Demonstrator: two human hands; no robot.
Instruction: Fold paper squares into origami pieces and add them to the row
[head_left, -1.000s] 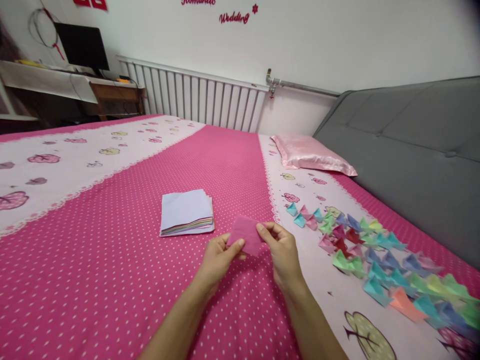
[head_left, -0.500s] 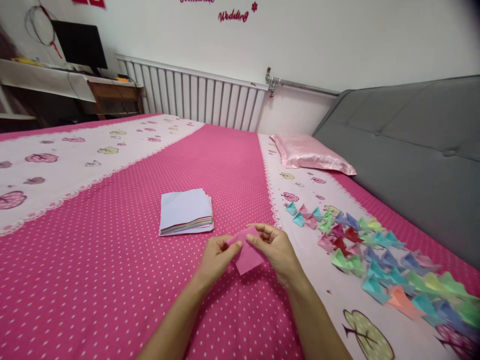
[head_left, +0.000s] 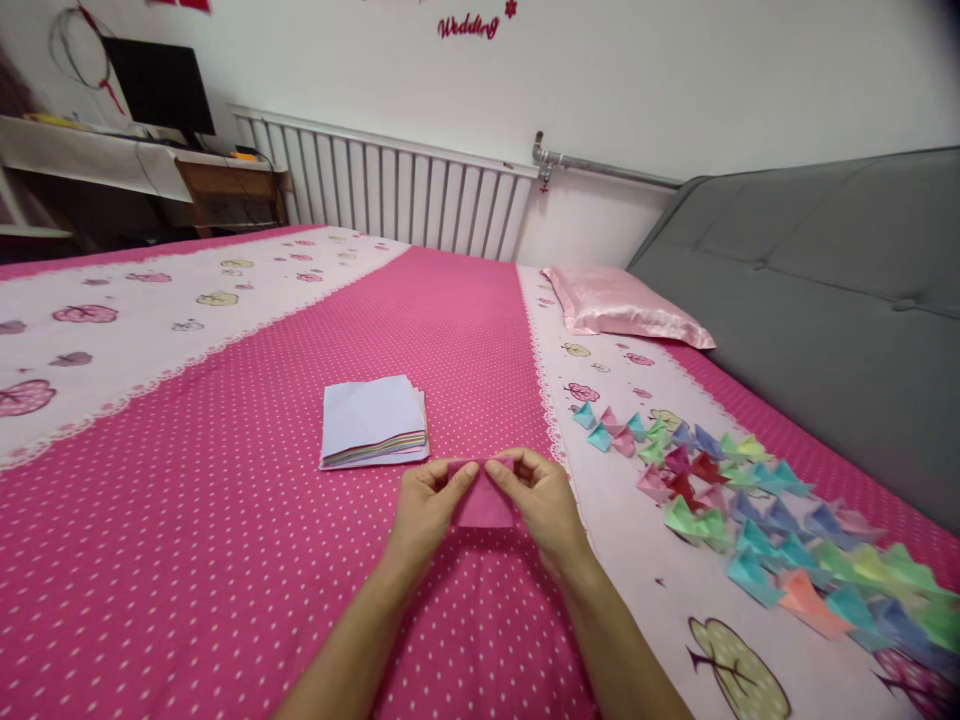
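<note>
A small folded sheet of pink paper [head_left: 484, 505] is held above the bed between both hands. My left hand [head_left: 429, 503] pinches its left upper part, thumb on the near face. On the other side my right hand [head_left: 541, 497] grips the right upper part the same way. The two thumb tips lie close together near the top edge, and the fingers behind the paper are partly hidden. Just beyond my left hand lies a stack of coloured paper sheets [head_left: 373, 420], a pale lilac one on top.
Rows of folded paper boats [head_left: 757, 540] in several colours stand on the bedspread [head_left: 225, 520] to the right. A pink satin pillow [head_left: 626, 305] lies farther back by the grey headboard [head_left: 810, 250]. A white radiator [head_left: 390, 185] and a desk with a monitor [head_left: 161, 85] stand behind.
The pink paper has turned from a tilted position to square with me, its lower edge now level. My thumbs have come closer together at its top.
</note>
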